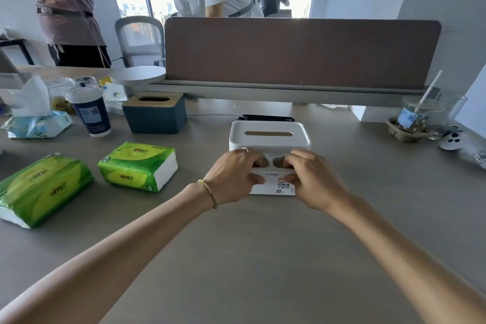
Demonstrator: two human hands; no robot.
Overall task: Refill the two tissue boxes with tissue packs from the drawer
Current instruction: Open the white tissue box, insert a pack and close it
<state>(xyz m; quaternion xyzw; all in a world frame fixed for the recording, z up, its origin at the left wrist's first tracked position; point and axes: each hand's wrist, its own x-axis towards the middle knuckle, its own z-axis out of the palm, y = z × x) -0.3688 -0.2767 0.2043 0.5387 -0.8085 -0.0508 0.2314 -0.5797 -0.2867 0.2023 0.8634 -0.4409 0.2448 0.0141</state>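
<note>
Your left hand (231, 177) and right hand (311, 179) both grip the white tissue box (269, 139) at twelve o'clock, fingers curled. Its label (283, 187) print is unreadable.

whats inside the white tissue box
Only a dark slot shows in the white tissue box lid; no tissue pokes out. Its interior is hidden by the lid, and both hands cover its front.

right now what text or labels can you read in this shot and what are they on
No text is clear enough to quote.
White tissue box: sticker with a code square, print too small.
Two green tissue packs: red logo, blurred.
Dark cup: label with code, unreadable.
Clear cup: blue label, unreadable.
</note>
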